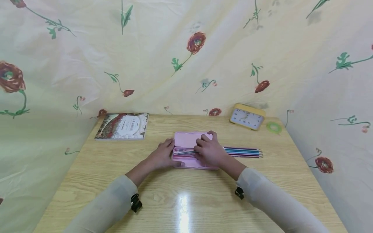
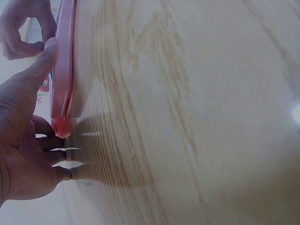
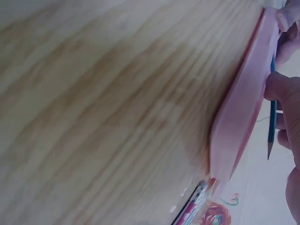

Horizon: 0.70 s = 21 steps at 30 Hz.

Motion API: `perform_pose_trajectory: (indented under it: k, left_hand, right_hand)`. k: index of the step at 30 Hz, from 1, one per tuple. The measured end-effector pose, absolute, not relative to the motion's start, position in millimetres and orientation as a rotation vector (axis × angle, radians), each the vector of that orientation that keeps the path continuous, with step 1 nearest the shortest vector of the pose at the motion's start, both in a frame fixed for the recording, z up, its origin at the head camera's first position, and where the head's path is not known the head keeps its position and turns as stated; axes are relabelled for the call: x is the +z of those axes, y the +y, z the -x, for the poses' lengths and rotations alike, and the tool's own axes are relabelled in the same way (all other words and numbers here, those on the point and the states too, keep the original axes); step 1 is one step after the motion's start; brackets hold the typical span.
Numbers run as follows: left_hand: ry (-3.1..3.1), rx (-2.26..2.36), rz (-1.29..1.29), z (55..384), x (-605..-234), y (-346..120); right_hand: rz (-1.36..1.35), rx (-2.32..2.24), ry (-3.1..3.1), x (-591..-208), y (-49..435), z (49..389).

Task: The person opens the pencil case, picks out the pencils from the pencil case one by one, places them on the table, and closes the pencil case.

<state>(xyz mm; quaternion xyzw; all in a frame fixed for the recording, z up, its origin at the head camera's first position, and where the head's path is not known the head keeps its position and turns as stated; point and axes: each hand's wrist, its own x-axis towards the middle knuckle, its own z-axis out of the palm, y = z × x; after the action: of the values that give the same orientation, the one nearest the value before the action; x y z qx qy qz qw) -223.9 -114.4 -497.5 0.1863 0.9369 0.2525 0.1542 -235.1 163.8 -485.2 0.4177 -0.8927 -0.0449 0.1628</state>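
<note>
An open pink pencil case [image 1: 187, 138] lies on the table with its lid tipped back and pencils [image 1: 182, 150] inside. My left hand [image 1: 159, 157] grips the case's left end, thumb on the near rim and fingers round the far corner. Over the case's right part, my right hand [image 1: 210, 151] pinches a dark green pencil [image 3: 272, 117] between thumb and fingers. In the right wrist view its sharpened tip points down, past the fingers. Several colored pencils [image 1: 243, 152] lie side by side just right of the case, partly behind the right hand.
A book [image 1: 122, 126] lies at the back left of the wooden table [image 1: 157, 200]. A yellow clock [image 1: 247, 117] stands at the back right, with a green tape roll [image 1: 274, 127] beside it. Flowered cloth [image 1: 157, 64] hangs behind and at both sides.
</note>
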Motion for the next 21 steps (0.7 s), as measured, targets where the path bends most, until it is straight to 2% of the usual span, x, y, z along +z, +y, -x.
perform_pose_trajectory:
  k: [21]
  left_hand:
    - [2.683,0.726,-0.543,222.5,-493.9,-113.5]
  right_hand:
    - [-1.13,0.074,-2.388,-485.9,229.6,228.2]
